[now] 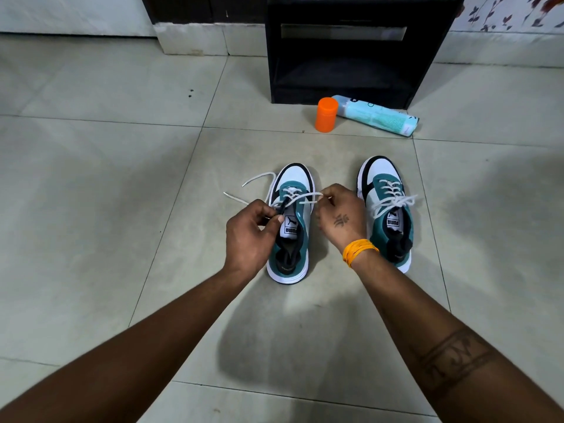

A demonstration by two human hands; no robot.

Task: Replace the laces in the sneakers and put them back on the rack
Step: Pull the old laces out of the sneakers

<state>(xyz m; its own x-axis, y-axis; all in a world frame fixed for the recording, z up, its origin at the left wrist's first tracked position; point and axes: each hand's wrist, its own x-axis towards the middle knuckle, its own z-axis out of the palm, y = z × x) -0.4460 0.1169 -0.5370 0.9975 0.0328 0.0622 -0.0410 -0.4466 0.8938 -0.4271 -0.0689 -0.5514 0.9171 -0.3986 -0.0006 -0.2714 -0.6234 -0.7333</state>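
Observation:
Two teal, white and black sneakers stand side by side on the tiled floor, toes pointing away from me. The left sneaker (293,190) has a white lace (259,178) threaded through its eyelets, with loose ends trailing to the left. My left hand (250,236) pinches the lace at the shoe's tongue. My right hand (341,215) pinches another part of the same lace, pulled to the right of the shoe. The right sneaker (387,209) is laced and tied with a white bow. The black rack (345,50) stands behind on the floor.
An orange cap (326,114) stands upright in front of the rack, beside a light-blue spray can (378,117) lying on its side. A white step and dark furniture run along the back wall. Grey tiled floor (106,178) surrounds the shoes.

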